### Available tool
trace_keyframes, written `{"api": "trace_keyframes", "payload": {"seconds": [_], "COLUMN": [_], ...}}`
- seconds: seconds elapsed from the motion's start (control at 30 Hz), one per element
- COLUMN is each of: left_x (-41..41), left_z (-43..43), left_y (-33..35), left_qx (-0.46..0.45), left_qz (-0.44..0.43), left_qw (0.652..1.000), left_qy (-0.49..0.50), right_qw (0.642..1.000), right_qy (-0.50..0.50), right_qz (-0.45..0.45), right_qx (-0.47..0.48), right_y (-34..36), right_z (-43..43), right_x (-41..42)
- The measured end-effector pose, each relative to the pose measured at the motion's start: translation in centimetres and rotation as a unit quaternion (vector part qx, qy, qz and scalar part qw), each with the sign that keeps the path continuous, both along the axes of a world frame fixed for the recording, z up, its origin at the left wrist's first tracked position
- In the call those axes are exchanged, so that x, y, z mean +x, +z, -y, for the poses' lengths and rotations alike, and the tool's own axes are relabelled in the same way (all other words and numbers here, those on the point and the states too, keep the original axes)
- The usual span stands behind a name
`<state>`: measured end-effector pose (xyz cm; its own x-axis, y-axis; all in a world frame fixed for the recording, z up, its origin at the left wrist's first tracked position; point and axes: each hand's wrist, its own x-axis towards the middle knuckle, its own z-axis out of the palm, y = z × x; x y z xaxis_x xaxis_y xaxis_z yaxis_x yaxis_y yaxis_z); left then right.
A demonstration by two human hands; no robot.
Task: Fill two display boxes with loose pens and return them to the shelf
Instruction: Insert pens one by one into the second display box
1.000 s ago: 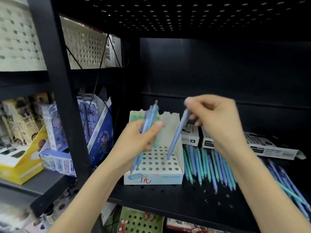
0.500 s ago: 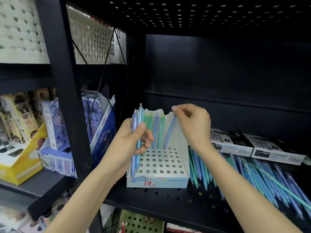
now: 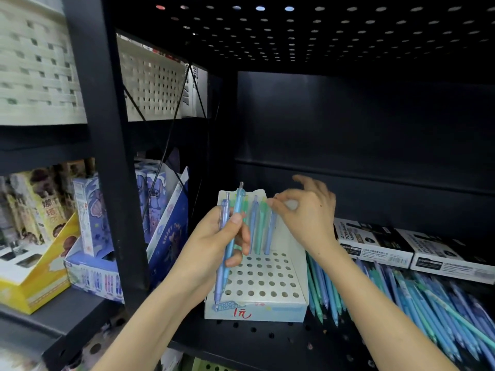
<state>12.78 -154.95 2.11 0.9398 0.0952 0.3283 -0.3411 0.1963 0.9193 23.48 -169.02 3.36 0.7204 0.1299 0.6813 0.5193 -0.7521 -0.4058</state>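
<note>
Here the left hand [image 3: 214, 247] grips two pens [image 3: 231, 236], one lilac-blue and one light blue, its thumb pressed across their barrels and the other fingers curled behind. Both pens stand nearly upright in front of the display box [image 3: 267, 313], tips pointing down towards its front left corner.

The box sits on the black perforated shelf [image 3: 254, 341], its white top punched with rows of holes. A few standing pens [image 3: 254, 226], blue and green, fill part of the back row against the raised rear flap.

The right hand [image 3: 308, 218] hangs over that back row. Its forefinger lifts away, and the thumb and another fingertip come together at the top of the rightmost standing pen [image 3: 270, 231]. The hand is blurred, so whether it pinches that pen or merely touches it cannot be told.

Just right of the box, a heap of loose pens [image 3: 401, 298] lies flat on the shelf, with black-and-white cartons [image 3: 372, 242] behind them.
</note>
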Motion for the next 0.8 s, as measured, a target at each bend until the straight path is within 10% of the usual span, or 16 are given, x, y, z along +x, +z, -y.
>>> {"api": "trace_keyframes", "payload": {"seconds": [0.3, 0.5, 0.8], "left_x": [-0.6, -0.8, -1.9], "left_z": [1.3, 0.9, 0.5], "left_y": [-0.1, -0.5, 0.5], "left_qx": [0.106, 0.177, 0.195], "left_qz": [0.000, 0.035, 0.047], "left_qw": [0.994, 0.979, 0.971], "left_qy": [-0.041, 0.094, 0.132], "right_qw": [0.967, 0.890, 0.980], "right_qy": [0.195, 0.194, 0.036], "right_qz": [-0.087, -0.087, 0.016], "right_qx": [0.137, 0.403, 0.195], "right_y": [1.5, 3.7, 0.9], "right_z": [0.1, 3.8, 3.3], "right_x": [-6.6, -6.8, -4.0]}}
